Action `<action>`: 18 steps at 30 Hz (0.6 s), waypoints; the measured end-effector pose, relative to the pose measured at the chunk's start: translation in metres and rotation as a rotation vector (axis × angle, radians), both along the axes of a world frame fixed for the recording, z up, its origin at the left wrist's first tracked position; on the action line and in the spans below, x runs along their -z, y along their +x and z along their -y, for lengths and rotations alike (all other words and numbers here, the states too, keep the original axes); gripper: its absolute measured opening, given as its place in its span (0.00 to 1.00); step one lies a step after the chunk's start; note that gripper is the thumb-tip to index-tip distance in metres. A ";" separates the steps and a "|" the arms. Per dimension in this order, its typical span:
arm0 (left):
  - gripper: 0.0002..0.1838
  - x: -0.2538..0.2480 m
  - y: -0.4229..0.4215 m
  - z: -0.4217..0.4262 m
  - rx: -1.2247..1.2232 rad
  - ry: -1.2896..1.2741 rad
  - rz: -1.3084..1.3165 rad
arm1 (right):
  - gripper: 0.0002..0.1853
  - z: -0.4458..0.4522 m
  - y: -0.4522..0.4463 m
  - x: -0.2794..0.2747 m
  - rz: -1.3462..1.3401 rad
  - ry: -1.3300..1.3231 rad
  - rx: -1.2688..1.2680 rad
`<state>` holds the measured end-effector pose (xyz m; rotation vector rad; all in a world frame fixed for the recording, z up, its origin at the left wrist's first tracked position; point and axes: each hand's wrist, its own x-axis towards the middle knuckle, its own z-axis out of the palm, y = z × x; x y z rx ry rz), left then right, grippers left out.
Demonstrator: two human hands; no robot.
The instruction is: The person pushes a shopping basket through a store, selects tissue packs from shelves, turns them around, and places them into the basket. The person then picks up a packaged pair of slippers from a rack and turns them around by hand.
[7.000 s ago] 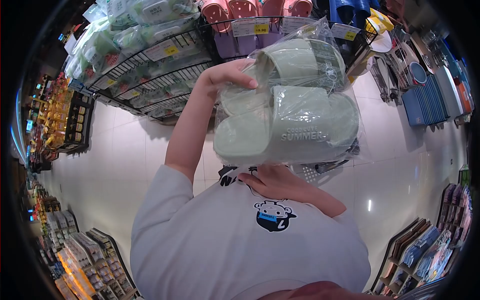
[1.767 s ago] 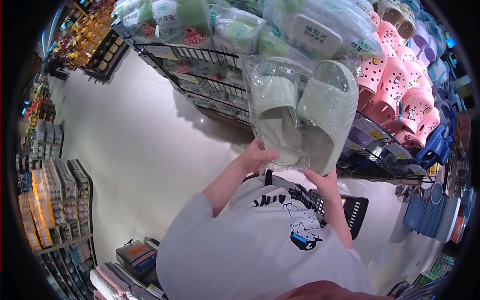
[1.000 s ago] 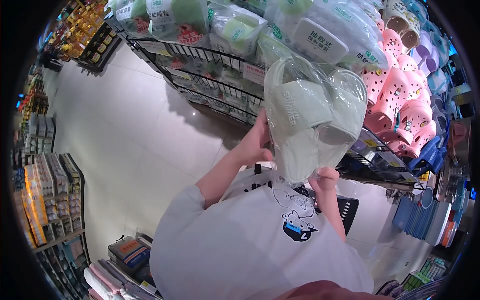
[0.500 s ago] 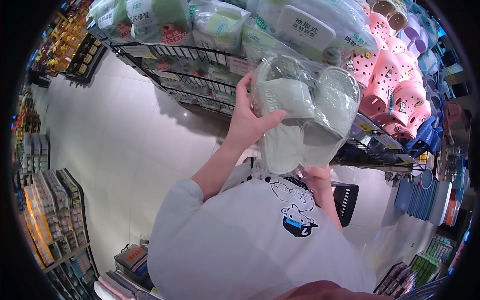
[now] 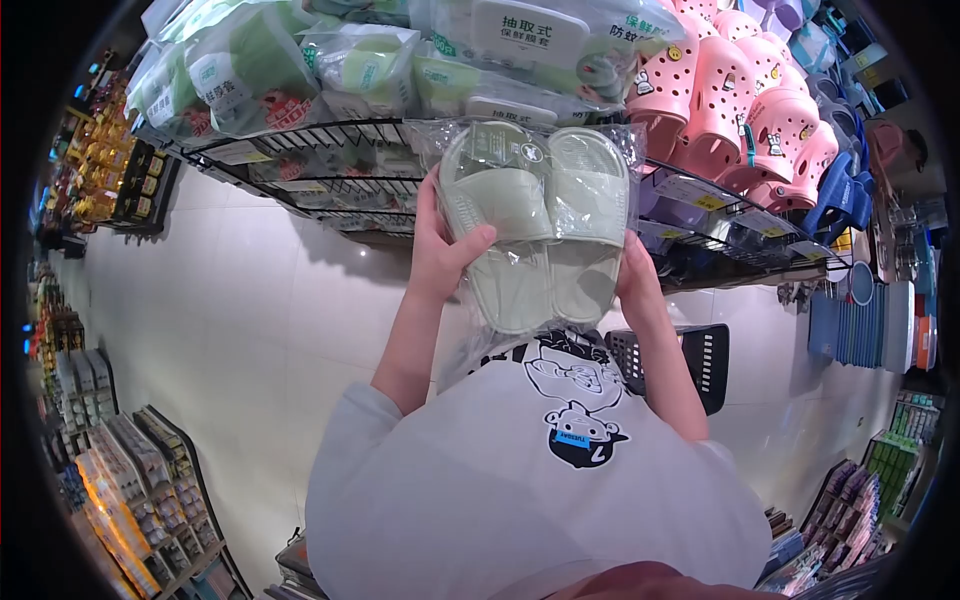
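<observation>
A pair of pale green slippers [image 5: 590, 190] lies side by side in a clear plastic bag in front of my chest. Around the left edge of the bag, my left hand [image 5: 440, 245] is closed, its thumb over one slipper. On the opposite edge, my right hand [image 5: 637, 272] grips the bag, with its fingers partly hidden behind it. Just beyond the slippers, green and white plastic packs [image 5: 365, 75] with printed labels fill a wire shelf.
Pink clogs [image 5: 722, 90] with charms are heaped at the right of the wire rack [image 5: 300, 135], beside blue sandals [image 5: 842, 195]. A black shopping basket [image 5: 715, 360] is on the floor by my right arm. Stocked shelves [image 5: 150, 500] stand at the left.
The slippers have shifted left and turned upright and square to me. My right hand has moved up from the bag's lower end to its right side. More of the basket shows.
</observation>
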<state>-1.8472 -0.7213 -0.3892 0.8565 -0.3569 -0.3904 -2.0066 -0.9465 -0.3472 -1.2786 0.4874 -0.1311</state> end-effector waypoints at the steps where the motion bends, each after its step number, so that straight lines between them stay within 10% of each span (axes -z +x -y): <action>1: 0.51 0.001 -0.001 -0.001 0.007 0.003 0.002 | 0.35 -0.003 0.003 0.001 -0.011 -0.045 0.046; 18: 0.54 0.054 -0.002 -0.006 0.172 -0.089 -0.173 | 0.19 -0.019 0.013 0.006 -0.017 -0.254 0.224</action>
